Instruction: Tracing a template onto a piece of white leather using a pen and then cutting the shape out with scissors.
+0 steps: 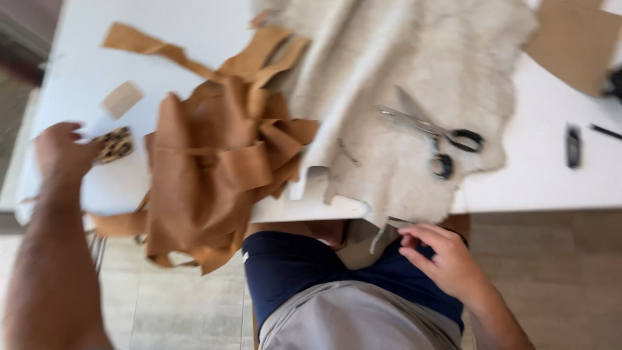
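My left hand (61, 152) reaches over the left end of the white table (551, 175) and its fingers close on a small leopard-print scrap (114, 144). Beside it lies a heap of tan leather strips and offcuts (214, 155), partly hanging over the table's front edge. My right hand (444, 256) is below the table edge by my lap, pinching the hanging edge of a large pale grey hide (402, 84) that covers the table's middle. A pair of scissors (434, 133) with black handles rests on that hide.
A small beige patch (122, 99) lies at the far left. Brown cardboard (573, 39) sits at the back right, with a small dark tool (573, 146) and a pen (606, 131) near the right edge. Tiled floor is below.
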